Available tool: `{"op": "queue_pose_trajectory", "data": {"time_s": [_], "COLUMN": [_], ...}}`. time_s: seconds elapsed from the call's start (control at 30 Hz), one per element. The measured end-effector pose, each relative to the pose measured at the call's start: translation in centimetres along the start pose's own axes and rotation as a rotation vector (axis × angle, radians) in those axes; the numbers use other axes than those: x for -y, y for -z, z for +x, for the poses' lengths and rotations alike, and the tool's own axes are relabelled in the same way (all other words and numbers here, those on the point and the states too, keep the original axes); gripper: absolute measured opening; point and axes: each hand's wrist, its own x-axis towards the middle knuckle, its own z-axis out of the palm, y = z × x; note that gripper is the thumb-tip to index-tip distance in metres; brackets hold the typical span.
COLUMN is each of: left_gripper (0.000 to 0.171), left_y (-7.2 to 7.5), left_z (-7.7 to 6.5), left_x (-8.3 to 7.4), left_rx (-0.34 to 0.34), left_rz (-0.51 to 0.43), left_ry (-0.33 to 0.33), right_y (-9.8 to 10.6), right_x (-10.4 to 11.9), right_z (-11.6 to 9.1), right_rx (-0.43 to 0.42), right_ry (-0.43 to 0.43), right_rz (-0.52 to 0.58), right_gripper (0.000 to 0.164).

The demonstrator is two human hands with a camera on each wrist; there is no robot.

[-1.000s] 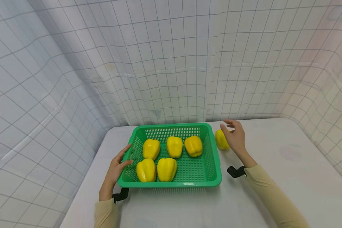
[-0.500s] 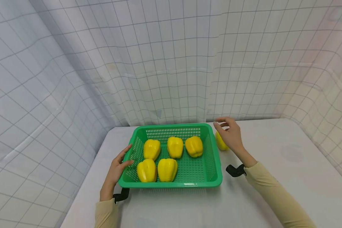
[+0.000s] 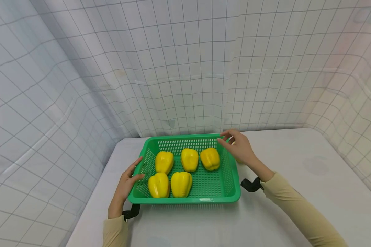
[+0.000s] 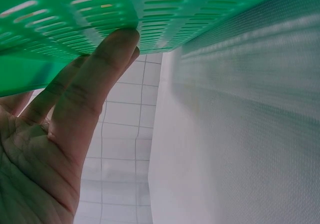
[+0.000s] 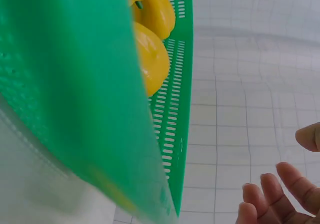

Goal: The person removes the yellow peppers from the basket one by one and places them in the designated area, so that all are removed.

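Head: gridded curtain (image 3: 185, 85) just behind basket (image 3: 185, 200)

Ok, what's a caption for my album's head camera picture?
Five yellow peppers in a green basket, left hand touching its side, empty right hand near a corner.

Head view: bright, even, diffuse light; source out of frame. Small highlights on the peppers (image 3: 181, 184); glare streak on near rim of the basket (image 3: 205, 199). Soft shadow on the counter (image 3: 185, 223) below it. Curtain (image 3: 185, 68) grid slightly soft, lines bowed toward the sides.

Left wrist: dimmer; left hand (image 4: 62, 139) shaded, greenish cast.

Right wrist: nearest basket wall heavily blurred, out of focus; background hazy.
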Motion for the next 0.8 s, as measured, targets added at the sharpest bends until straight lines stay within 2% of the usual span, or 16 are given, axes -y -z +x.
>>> {"op": "queue_pose_trajectory", "data": {"time_s": [0.13, 0.2, 0.37, 0.47, 0.8], "left_gripper": [0.063, 0.062, 0.063, 0.063, 0.063], "left_y": [-0.1, -0.2, -0.1, 0.1, 0.0], "left_z": [0.0, -0.2, -0.3, 0.0, 0.0], "left_x": [0.0, -0.8, -1.1, 0.0, 0.1], "left_rx": [0.003, 0.005, 0.01, 0.005, 0.0], "left_rz": [-0.001, 0.004, 0.01, 0.005, -0.001], "left_ry": [-0.001, 0.007, 0.018, 0.009, 0.005], "right_y": [-0.3, -0.5, -0.9, -1.1, -1.6], "right_x": [0.4, 0.4, 0.2, 0.4, 1.1], "right_z": [0.2, 0.3, 0.7, 0.9, 1.4], "right_rx": [0.076, 0.108, 0.211, 0.282, 0.404], "right_ry": [-0.018, -0.021, -0.06, -0.09, -0.069], "right_rz": [-0.017, -0.03, -0.032, -0.041, -0.128], "right_gripper": [0.027, 0.027, 0.038, 0.045, 0.05]}}
